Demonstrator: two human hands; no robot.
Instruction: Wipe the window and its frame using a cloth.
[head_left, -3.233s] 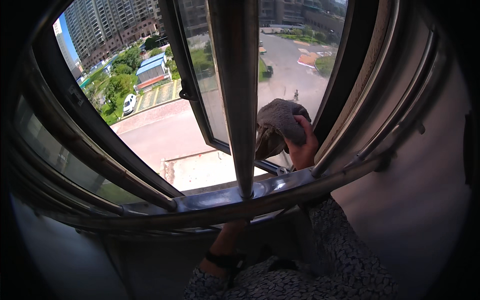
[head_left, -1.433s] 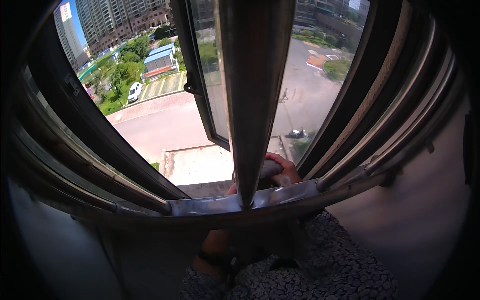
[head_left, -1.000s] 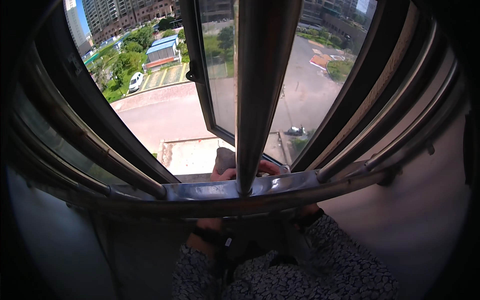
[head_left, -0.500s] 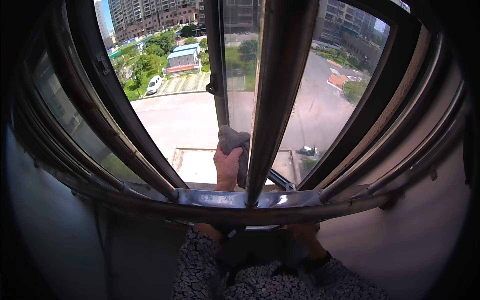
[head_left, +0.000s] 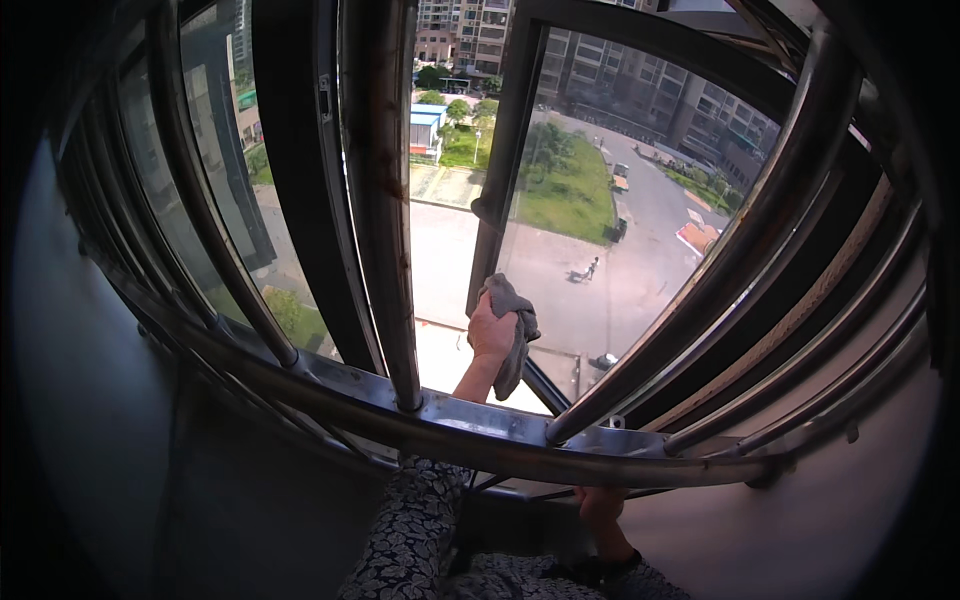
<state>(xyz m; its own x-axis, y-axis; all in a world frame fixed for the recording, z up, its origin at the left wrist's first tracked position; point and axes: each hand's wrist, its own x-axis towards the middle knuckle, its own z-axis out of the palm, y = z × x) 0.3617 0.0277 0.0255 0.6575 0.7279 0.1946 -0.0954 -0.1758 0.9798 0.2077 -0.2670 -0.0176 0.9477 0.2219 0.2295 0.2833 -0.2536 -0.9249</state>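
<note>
My left hand (head_left: pixel 490 335) reaches out between the metal bars with its fingers closed on a bunched grey cloth (head_left: pixel 515 325). The cloth hangs down from the hand and lies against the lower left part of the dark-framed window sash (head_left: pixel 497 190), which stands swung outward. The left forearm, in a patterned sleeve (head_left: pixel 410 525), passes beneath the horizontal metal rail (head_left: pixel 460 412). Below that rail, on the right, my right hand (head_left: pixel 600 507) is closed at a thin lower bar; its fingers are partly hidden in shadow.
Upright metal bars (head_left: pixel 385 220) stand across the opening, with one slanting bar (head_left: pixel 710 240) to the right of the cloth. Another glass pane (head_left: pixel 220 150) is at the left. Far below outside are a paved yard, grass (head_left: pixel 570 185) and buildings.
The view has turned to the right. My left hand with the cloth now shows in the gap left of a different bar, against the sash's edge. The right hand stays below the rail.
</note>
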